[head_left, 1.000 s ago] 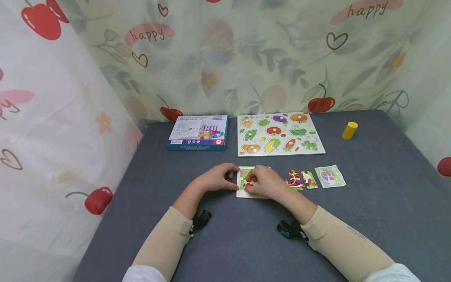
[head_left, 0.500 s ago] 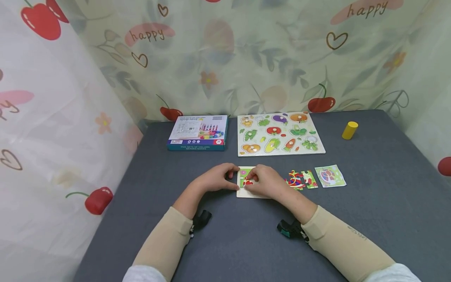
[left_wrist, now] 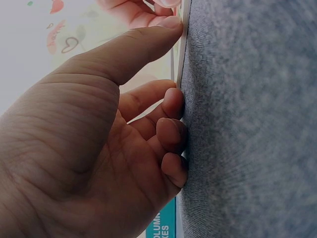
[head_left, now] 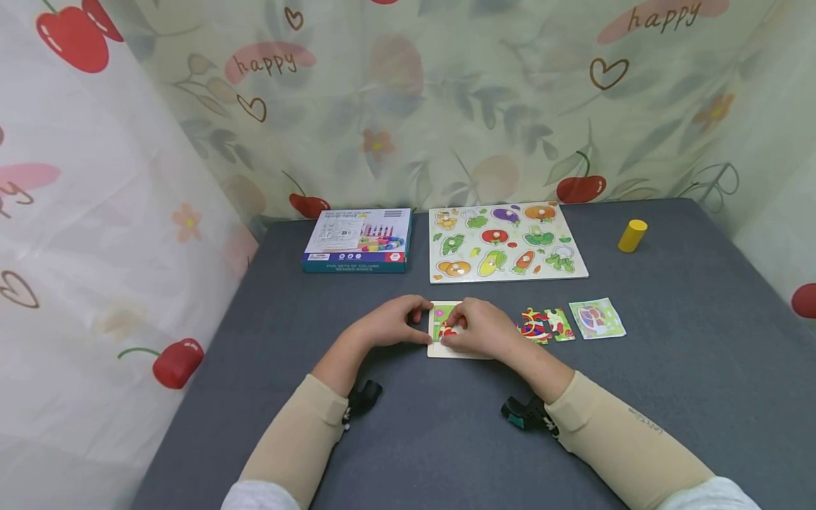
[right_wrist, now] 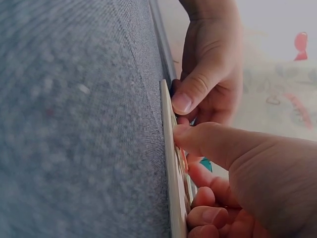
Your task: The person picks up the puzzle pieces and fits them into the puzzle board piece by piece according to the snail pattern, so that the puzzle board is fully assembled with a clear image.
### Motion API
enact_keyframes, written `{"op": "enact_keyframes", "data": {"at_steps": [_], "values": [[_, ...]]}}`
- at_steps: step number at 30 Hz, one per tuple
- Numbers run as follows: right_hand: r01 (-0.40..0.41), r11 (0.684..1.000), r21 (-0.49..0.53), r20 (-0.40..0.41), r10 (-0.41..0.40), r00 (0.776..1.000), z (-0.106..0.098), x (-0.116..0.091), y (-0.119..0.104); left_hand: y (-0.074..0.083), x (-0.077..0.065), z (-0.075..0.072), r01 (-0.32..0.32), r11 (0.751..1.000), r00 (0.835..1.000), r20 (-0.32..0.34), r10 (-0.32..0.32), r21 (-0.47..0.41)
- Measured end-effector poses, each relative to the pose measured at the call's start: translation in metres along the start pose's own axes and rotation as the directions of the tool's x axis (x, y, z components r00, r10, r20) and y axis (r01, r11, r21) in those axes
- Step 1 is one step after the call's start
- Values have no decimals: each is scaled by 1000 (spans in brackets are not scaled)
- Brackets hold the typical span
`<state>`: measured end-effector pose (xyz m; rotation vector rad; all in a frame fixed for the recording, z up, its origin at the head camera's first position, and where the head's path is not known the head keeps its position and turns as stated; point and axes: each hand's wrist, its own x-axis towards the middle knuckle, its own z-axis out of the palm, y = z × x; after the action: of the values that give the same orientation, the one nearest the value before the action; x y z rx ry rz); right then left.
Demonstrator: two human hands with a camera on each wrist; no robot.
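Observation:
On the dark tabletop lies a small pale jigsaw tray with colourful pieces in it. The left hand holds its left edge, thumb near the lower corner and index finger near the upper one. From the right, the right hand reaches over the tray, thumb and index finger pinching a red-and-green jigsaw piece, partly hidden by the fingers. The right wrist view shows the tray's thin side flat on the table, with the thumb above it. Loose jigsaw pieces lie just right of the tray, partly behind the right hand.
A picture card lies right of the loose pieces. Behind are a boxed set at left and a vegetable puzzle board in the middle. A yellow cylinder stands at back right. Patterned cloth encloses the table.
The two hands stay almost still on the tray; the right fingers shift only slightly over the piece. Everything else keeps its place.

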<state>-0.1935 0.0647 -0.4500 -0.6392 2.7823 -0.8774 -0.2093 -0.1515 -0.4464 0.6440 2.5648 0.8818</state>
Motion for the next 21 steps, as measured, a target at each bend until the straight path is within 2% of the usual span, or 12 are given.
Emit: {"op": "enact_keyframes", "data": {"at_steps": [9,21], "values": [[-6,1000,7,-48,6,999,3,0,3,-1,1,0,-7,1000,1000,1,7,6],[90,993,-77,-99,-98,990,1,-4,0,-1,0,0,2,1000,1000,2,-2,7]]}}
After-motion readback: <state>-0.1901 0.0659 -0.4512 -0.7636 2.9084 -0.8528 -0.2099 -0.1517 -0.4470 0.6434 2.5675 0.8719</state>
